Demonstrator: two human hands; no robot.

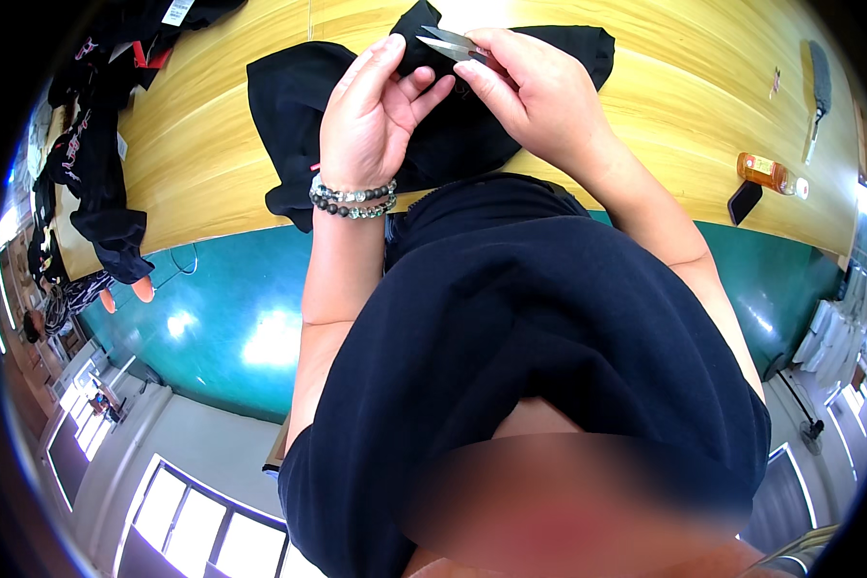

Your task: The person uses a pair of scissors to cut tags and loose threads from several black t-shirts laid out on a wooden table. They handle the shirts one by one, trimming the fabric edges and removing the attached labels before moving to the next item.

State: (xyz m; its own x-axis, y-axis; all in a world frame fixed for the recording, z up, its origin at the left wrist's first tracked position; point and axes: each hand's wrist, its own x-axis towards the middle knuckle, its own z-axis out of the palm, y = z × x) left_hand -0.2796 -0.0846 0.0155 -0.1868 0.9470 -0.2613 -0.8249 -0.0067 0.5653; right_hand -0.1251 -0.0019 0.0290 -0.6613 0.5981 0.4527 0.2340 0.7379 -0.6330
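A black garment (296,101) lies spread on the wood-grain table (202,144) before me. My left hand (376,108), with two bead bracelets (352,202) at the wrist, holds up a bunched part of the black cloth between thumb and fingers. Thread snips (451,47) with two pointed metal blades are in my right hand (538,90). Their blades stand slightly apart and point left, at the raised cloth. Whether they touch the cloth cannot be told.
More dark garments (97,159) with tags hang over the table's left end. At the right are an amber drink bottle (766,175), a black phone-like object (745,202) and a grey duster-like brush (819,79). Another person (65,303) is at the far left.
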